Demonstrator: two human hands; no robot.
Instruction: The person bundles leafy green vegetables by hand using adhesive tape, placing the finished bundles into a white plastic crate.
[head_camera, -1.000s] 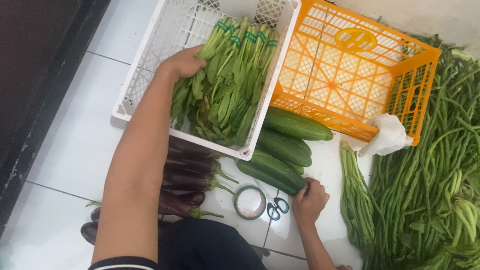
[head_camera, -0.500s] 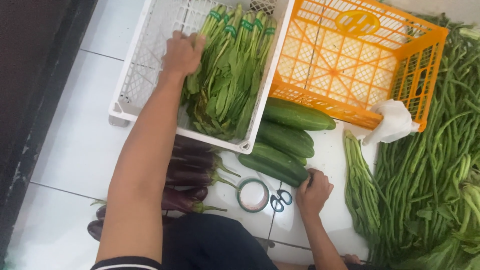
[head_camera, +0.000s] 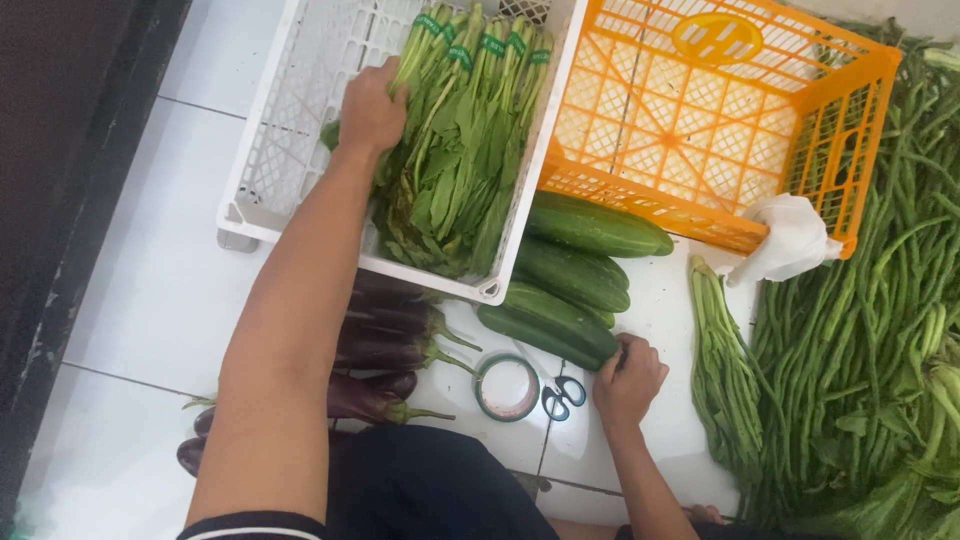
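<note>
My left hand (head_camera: 368, 108) reaches into the white crate (head_camera: 262, 190) and grips the leftmost bundle of leafy greens (head_camera: 455, 140), which lie side by side with green bands near their stems. My right hand (head_camera: 627, 380) rests on the white tiled floor, fingers curled against the end of the nearest cucumber (head_camera: 547, 325). Two more cucumbers (head_camera: 590, 225) lie behind it, against the orange crate (head_camera: 700, 130).
Several purple eggplants (head_camera: 385, 345) lie beside my left arm. A roll of green tape (head_camera: 506, 387) and scissors (head_camera: 563, 397) sit between my hands. A pile of long beans (head_camera: 870, 330) covers the floor at right, with a white cloth (head_camera: 790, 240) on the orange crate's corner.
My left hand has shifted slightly within the white crate, staying on the left bundle of greens. My right hand has stayed by the cucumber's end.
</note>
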